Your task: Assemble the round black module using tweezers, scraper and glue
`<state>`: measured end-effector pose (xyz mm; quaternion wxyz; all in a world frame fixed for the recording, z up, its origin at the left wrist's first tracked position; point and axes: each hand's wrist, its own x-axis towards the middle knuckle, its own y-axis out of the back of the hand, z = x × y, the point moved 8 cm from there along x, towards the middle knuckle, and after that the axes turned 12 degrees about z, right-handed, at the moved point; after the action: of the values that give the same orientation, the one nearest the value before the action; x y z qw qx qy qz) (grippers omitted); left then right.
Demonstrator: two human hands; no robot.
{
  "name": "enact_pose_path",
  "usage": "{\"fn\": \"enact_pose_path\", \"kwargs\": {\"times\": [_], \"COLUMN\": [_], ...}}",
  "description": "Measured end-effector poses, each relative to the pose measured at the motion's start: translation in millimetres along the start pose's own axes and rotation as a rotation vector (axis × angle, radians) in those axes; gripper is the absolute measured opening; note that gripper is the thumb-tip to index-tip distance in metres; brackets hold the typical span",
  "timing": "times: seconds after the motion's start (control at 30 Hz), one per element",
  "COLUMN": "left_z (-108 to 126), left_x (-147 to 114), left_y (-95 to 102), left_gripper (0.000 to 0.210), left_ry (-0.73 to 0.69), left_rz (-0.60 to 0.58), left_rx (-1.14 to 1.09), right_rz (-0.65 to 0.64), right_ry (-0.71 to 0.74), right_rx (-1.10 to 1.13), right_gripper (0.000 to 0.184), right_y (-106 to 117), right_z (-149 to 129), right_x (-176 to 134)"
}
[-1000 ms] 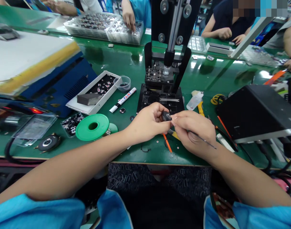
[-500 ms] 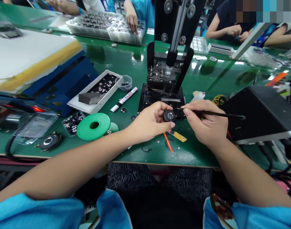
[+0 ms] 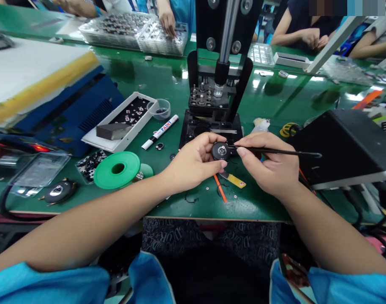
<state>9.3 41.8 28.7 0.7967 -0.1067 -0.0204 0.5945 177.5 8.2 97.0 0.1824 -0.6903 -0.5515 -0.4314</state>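
Between the thumb and fingers of my left hand (image 3: 193, 162) is a small round black watch case back (image 3: 221, 150), with a pale ring of sensor parts at its centre. My right hand (image 3: 270, 162) pinches slim black tweezers (image 3: 284, 151), held nearly level with their rear end pointing right. Their tip reaches the right edge of the round part; whether it touches cannot be made out. Just below the hands lie a yellow-handled blade (image 3: 235, 181) and a thin orange stick (image 3: 220, 188). Behind them stands a black press (image 3: 208, 99).
To the left are a green spool (image 3: 109, 164), a paint marker (image 3: 160, 131), a white tray of small parts (image 3: 113, 143) and another round watch part (image 3: 59, 191). A black box (image 3: 345, 147) stands at the right. Co-workers' hands show across the bench beside clear trays (image 3: 163, 46).
The view has shifted slightly, so most things appear a little further left. The tweezers' tip is now closer to the watch case back. Both hands keep their holds.
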Motion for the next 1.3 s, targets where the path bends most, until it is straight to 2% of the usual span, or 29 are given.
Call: {"fn": "enact_pose_path", "kwargs": {"times": [0.37, 0.67, 0.87, 1.3], "left_z": [3, 5, 4, 3], "left_x": [0, 1, 2, 0], "left_y": [-0.1, 1.4, 0.5, 0.6], "left_gripper": [0.060, 0.056, 0.056, 0.059], "left_ry": [-0.021, -0.066, -0.091, -0.104], "left_rz": [0.010, 0.026, 0.015, -0.005], "left_rx": [-0.040, 0.008, 0.021, 0.029], "right_rz": [-0.004, 0.007, -0.066, -0.115], "right_ry": [0.004, 0.015, -0.036, -0.031], "right_rx": [-0.019, -0.011, 0.025, 0.045], "right_gripper": [0.014, 0.015, 0.011, 0.010], "right_y": [-1, -1, -7, -11], "right_z": [0, -2, 1, 2], "right_x": [1, 1, -3, -4]}}
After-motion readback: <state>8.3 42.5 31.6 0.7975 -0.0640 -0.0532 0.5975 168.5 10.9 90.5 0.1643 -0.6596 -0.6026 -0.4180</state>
